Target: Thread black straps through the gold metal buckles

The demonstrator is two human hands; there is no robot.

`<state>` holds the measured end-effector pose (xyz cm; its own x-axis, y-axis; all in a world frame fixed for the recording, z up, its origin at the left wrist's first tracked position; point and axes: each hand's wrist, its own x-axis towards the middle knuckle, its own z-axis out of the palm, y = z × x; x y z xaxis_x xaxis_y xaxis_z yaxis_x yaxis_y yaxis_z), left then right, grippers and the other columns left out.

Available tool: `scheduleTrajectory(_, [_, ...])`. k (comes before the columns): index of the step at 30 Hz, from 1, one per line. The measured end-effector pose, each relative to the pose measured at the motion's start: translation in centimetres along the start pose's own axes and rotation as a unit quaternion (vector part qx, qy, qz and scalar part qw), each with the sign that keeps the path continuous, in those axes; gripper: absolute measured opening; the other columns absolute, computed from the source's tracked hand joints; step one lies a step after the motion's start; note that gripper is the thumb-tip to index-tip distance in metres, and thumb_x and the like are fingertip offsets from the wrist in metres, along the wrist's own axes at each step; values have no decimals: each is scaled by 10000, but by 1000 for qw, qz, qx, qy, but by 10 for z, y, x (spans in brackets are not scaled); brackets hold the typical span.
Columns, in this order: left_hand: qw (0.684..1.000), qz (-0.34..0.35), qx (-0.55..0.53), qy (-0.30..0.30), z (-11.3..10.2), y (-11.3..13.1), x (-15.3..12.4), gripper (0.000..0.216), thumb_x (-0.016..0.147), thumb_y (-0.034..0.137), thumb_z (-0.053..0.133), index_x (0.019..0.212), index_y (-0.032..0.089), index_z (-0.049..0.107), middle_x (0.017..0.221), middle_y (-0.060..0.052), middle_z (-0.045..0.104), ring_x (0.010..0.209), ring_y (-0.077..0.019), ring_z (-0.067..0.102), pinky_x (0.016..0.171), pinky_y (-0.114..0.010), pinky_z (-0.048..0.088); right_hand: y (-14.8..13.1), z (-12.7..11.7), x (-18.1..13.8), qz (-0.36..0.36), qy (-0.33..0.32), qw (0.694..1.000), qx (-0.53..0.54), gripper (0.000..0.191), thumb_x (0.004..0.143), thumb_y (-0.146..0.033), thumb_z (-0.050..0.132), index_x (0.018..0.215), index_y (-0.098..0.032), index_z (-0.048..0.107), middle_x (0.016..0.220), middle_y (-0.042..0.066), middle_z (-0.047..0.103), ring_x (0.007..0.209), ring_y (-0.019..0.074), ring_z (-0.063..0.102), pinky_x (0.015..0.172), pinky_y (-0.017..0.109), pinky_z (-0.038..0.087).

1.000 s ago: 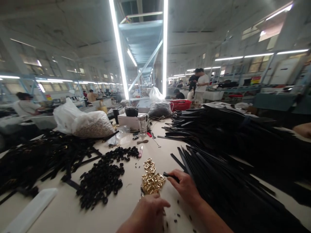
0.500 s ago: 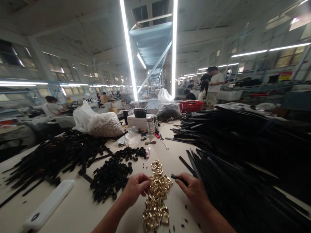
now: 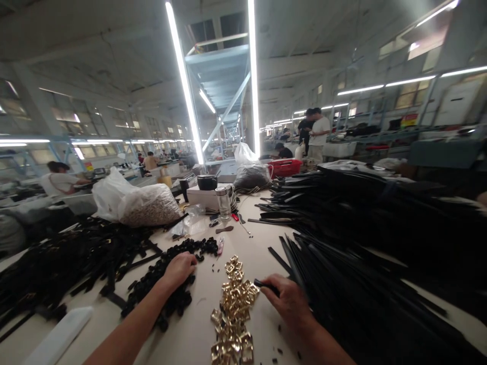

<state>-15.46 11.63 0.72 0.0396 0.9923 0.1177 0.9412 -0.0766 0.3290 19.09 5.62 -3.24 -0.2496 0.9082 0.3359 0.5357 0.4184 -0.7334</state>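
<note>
My left hand (image 3: 180, 268) reaches into a heap of small black loops (image 3: 167, 284) on the pale table (image 3: 205, 314), fingers curled down among them; whether it holds one is hidden. Just right of that heap lies a pile of gold metal buckles (image 3: 234, 309). My right hand (image 3: 287, 301) rests beside the buckles and pinches the end of a thin black strap (image 3: 265, 285). That strap belongs to a large stack of black straps (image 3: 373, 263) spreading to the right.
Finished black straps with buckles (image 3: 72, 258) are heaped at left, with a white flat object (image 3: 57, 337) at the near edge. Behind stand a white plastic bag (image 3: 133, 200), a glass jar (image 3: 223, 201), a white box (image 3: 205, 195), and a red basket (image 3: 285, 167). Other people work at distant tables.
My left hand left the gold buckles and moved left onto the black loop heap. My right hand kept its pinch on the strap end. The camera shifted slightly.
</note>
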Motion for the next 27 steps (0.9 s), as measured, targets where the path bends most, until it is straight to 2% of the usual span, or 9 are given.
scheduleTrajectory(4, [1000,-4,21,-13,4,-6,18,172,667,46,633,682,199,709,755,-40,685,827,-228,634,762,-282,418,-2,1,0,0,14,1000,-9,130,866,-275,598,888,-223,715,872,15,712,829,192,660,748,281,446])
scheduleTrajectory(8, [1000,-21,3,-3,-6,-7,23,168,627,35,650,637,199,683,679,-23,679,767,-229,645,705,-278,419,-5,2,-1,4,13,1000,-20,106,855,-255,625,877,-219,722,855,15,711,808,185,656,730,270,445])
scheduleTrajectory(12, [998,-24,-44,34,-12,11,-4,74,782,221,609,768,205,679,713,-27,676,753,-223,651,707,-298,449,-14,1,-5,-8,19,1000,-21,84,852,-242,647,872,-209,721,845,17,704,786,172,649,709,257,438])
scheduleTrajectory(15, [984,-25,-172,32,-1,42,-43,264,841,444,559,919,209,649,784,-24,684,714,-200,668,607,-267,485,-23,1,-8,-27,28,999,-16,90,860,-246,649,910,-220,720,857,16,698,782,162,643,706,251,433])
scheduleTrajectory(16, [955,-37,-291,30,5,53,-57,298,794,472,624,900,194,642,790,-31,683,702,-202,672,577,-258,492,-26,1,-10,-33,30,999,-12,92,861,-246,650,918,-224,719,855,15,695,774,158,640,700,248,432])
scheduleTrajectory(18, [872,-80,-482,38,20,76,-81,348,671,461,769,835,183,638,739,-11,670,655,-180,668,564,-237,508,-32,2,-13,-50,34,998,0,90,863,-244,652,923,-223,716,841,15,688,757,151,634,687,241,431])
scheduleTrajectory(21, [763,-149,-628,36,39,100,-103,390,541,384,886,759,170,645,681,20,655,579,-122,636,559,-196,518,-44,5,-19,-86,39,995,29,97,875,-243,641,939,-216,708,826,18,680,757,144,630,694,229,439])
scheduleTrajectory(24, [703,-172,-690,0,49,113,-109,384,523,339,916,749,158,663,716,8,683,595,-101,633,581,-176,535,-52,8,-24,-116,40,991,50,118,900,-270,611,961,-216,697,834,21,674,764,138,629,704,220,446])
scheduleTrajectory(27, [673,-170,-719,-38,52,117,-109,375,552,325,916,792,151,686,774,-18,714,649,-109,657,633,-181,558,-55,11,-26,-126,30,991,37,124,907,-283,595,945,-217,693,827,19,669,760,141,628,694,219,442])
